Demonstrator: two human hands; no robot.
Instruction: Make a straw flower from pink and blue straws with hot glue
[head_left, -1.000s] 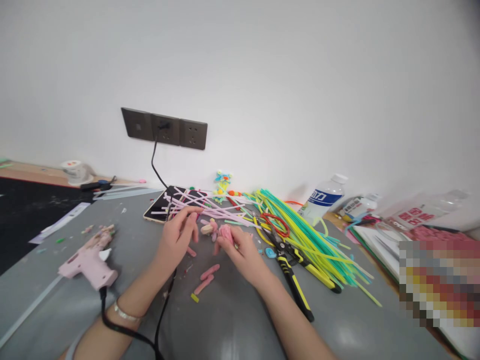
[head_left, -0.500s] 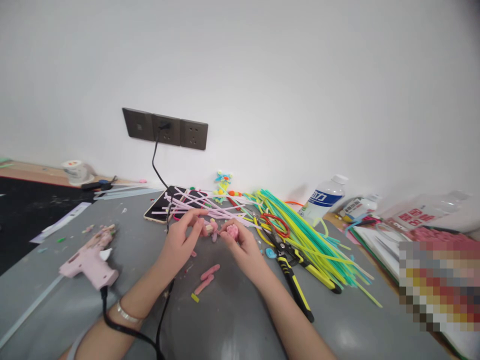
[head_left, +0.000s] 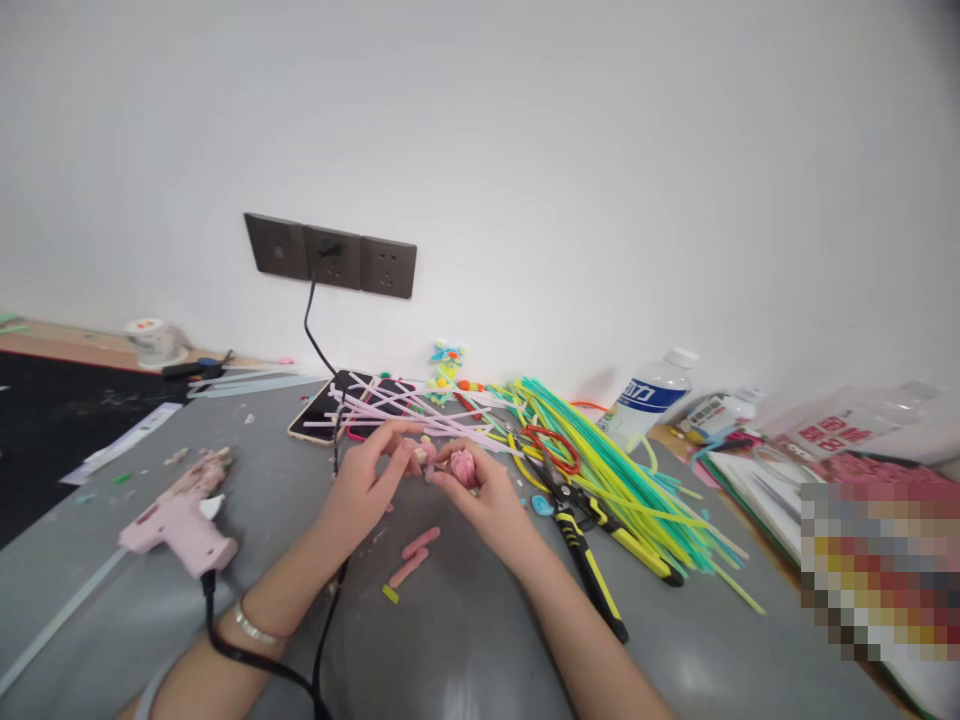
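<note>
My left hand (head_left: 369, 474) pinches a small pink and cream fuzzy piece (head_left: 425, 453), which looks like bent pipe cleaner. Closed around a pink fuzzy ball (head_left: 463, 467) is my right hand (head_left: 484, 492); its fingertips meet the left hand's piece. Whether the two parts are joined is too small to tell. On the grey table below lie short pink pipe cleaner pieces (head_left: 420, 543) and a small yellow-green bit (head_left: 390, 594). Pale pink pipe cleaners (head_left: 405, 415) are spread just beyond my hands.
A pink glue gun (head_left: 184, 525) lies at left, its black cord running under my left arm. Right of my hands are yellow-handled pliers (head_left: 581, 560), red-handled scissors (head_left: 551, 450) and green and yellow pipe cleaners (head_left: 637, 490). A bottle (head_left: 649, 395) and phone (head_left: 319, 415) sit farther back.
My right hand has shifted slightly left, bringing the pink ball and its fingertips up to the piece in my left hand. The left hand has barely moved.
</note>
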